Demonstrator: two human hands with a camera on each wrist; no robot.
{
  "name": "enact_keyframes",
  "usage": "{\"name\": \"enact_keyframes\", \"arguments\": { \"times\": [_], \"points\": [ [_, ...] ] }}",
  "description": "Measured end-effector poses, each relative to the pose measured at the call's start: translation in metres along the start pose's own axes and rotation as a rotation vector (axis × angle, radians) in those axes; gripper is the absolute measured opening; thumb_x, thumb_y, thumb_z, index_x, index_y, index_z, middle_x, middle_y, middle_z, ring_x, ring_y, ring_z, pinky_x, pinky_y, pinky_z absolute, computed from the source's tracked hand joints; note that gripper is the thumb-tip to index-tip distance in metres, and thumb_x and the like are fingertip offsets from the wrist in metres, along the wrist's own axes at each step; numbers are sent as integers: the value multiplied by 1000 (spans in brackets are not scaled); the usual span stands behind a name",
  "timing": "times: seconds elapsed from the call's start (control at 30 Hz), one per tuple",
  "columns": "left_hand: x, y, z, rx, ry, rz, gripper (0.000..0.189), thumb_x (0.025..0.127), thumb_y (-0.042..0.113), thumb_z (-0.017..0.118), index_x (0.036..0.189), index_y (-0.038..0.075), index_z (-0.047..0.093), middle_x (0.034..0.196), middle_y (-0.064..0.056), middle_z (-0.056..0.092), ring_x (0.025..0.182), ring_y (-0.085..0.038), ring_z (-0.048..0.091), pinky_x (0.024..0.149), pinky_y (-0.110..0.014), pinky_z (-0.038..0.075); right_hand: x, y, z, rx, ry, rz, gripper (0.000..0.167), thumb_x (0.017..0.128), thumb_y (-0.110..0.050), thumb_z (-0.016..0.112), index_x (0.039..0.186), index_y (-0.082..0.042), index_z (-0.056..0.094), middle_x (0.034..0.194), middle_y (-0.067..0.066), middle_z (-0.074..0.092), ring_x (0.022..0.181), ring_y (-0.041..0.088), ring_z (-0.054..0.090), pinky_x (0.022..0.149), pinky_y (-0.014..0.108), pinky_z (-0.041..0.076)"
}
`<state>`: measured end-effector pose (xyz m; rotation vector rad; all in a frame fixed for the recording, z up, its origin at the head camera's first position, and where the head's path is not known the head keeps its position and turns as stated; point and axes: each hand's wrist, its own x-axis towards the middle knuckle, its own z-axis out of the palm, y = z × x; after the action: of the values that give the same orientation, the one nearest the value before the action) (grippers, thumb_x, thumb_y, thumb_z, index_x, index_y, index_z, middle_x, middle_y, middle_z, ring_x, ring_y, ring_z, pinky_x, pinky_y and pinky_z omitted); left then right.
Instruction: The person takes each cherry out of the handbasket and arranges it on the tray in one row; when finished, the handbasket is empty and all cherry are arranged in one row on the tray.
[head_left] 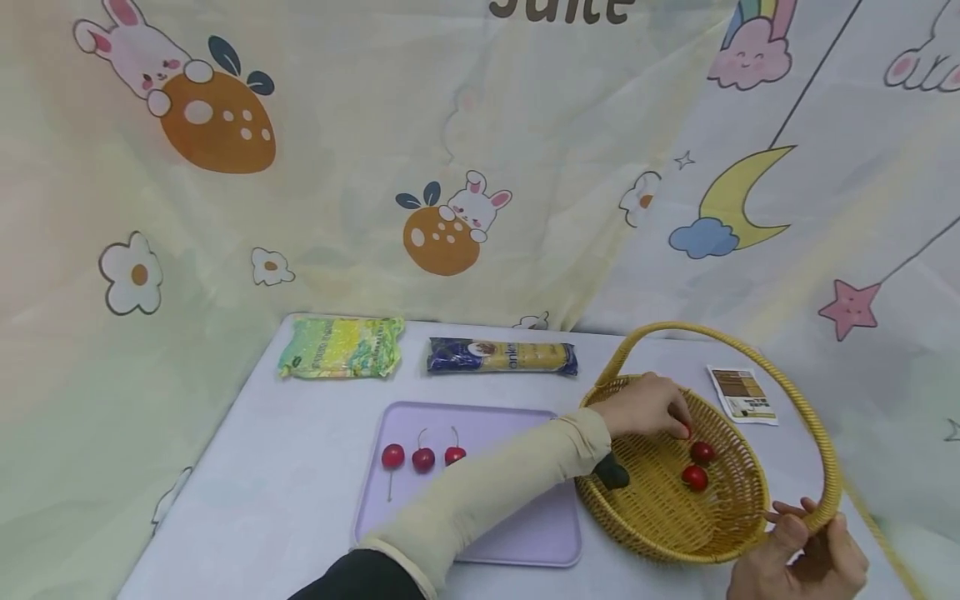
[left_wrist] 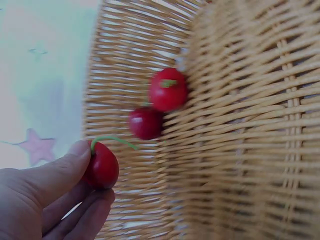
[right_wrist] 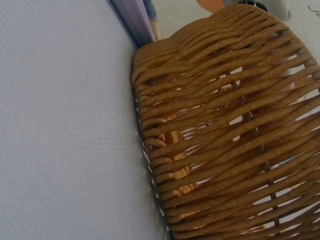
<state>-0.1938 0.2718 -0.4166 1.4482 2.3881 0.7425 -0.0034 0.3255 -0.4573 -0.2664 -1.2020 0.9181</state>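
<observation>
My left hand (head_left: pixel 648 407) reaches over the wicker basket (head_left: pixel 675 525) and pinches a red cherry (left_wrist: pixel 103 167) between thumb and fingers. The cherry's green stem curves up past the thumb in the left wrist view. Two more cherries, one bright red (left_wrist: pixel 169 90) and one darker (left_wrist: pixel 146 123), lie side by side in the basket, close to its far-right wall. My right hand (head_left: pixel 802 554) grips the basket's handle (head_left: pixel 825 467) low down at the near right, thumb in front and fingers behind. The right wrist view shows the basket's outer weave but not that hand.
Left of the basket lies a lilac tray (head_left: pixel 517 550) with three stemmed cherries, one partly behind my left sleeve (head_left: pixel 495 492). Along the back are a green-yellow packet (head_left: pixel 341 347) and a blue-gold packet (head_left: pixel 502 357). A brown-white sachet (head_left: pixel 742 395) lies behind the basket.
</observation>
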Motion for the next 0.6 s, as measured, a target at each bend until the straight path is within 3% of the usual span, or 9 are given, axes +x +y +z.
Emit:
{"name": "enact_keyframes", "arguments": {
  "times": [0.13,0.27,0.43,0.6],
  "points": [
    [-23,1,-22,-37,52,44,18,97,31,75,112,26,83,105,20,77,82,13,61,72,-5,46,0,-2,-2,-114,-9,18,29,104,-17,66,110,8,52,116,1,63,84,-3,65,79,7,52],
    [-47,4,-37,-24,89,65,18,97,35,75,112,28,83,101,22,77,80,16,60,74,-4,44,2,-4,-2,-80,0,27,32,102,-17,69,109,8,52,115,3,64,83,-2,65,80,8,52],
    [-84,2,-57,-31,126,72,19,97,35,75,113,26,83,98,21,76,78,16,58,74,-5,45,2,1,0,56,13,19,36,99,-17,72,105,11,50,112,10,64,82,3,67,81,11,53],
    [-125,-13,-71,-54,171,70,17,97,32,75,110,24,84,95,18,78,74,11,59,67,-9,45,1,10,-2,56,7,-11,35,99,-16,72,104,11,50,111,11,65,84,5,68,82,13,53]
  ]
}}
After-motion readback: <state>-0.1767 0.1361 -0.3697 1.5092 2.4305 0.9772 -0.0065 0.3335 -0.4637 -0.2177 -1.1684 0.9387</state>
